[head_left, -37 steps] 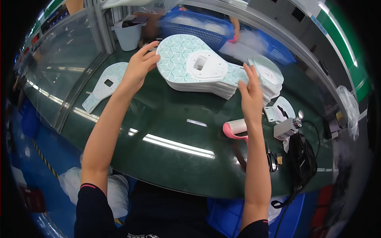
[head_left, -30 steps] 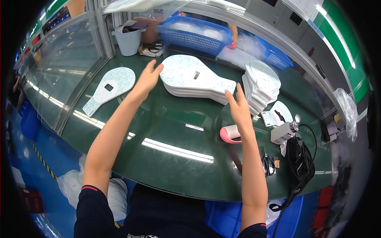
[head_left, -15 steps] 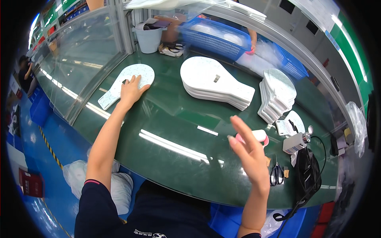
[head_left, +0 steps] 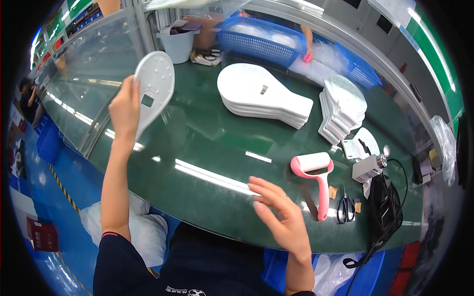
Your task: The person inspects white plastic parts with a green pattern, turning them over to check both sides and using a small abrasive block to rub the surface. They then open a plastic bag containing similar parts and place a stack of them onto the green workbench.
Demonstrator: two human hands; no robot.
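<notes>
My left hand (head_left: pixel 125 106) is closed on the edge of a white paddle-shaped plastic cover (head_left: pixel 162 79), tilted up off the green table at the left. Its inner face, with small studs and a square opening, is turned toward the middle of the table. Above the front of the table hovers my right hand (head_left: pixel 284 217), fingers apart and holding nothing. Right of it lies a lint roller (head_left: pixel 323 190) with a white roll and a pink handle. A stack of similar white covers (head_left: pixel 247 81) lies flat beyond, at the middle.
Another stack of covers (head_left: pixel 340 106) leans unevenly at the right. Near it are a bottle (head_left: pixel 366 170), black-handled scissors (head_left: pixel 345 212) and a black pouch (head_left: pixel 382 209). Blue baskets (head_left: pixel 261 47) and another person's hand (head_left: pixel 308 53) are across the table. A bucket (head_left: pixel 177 47) stands far left.
My left hand has gone from lying on the cover to gripping it, lifting and tilting it up. My right hand has moved left and nearer, uncovering the lint roller.
</notes>
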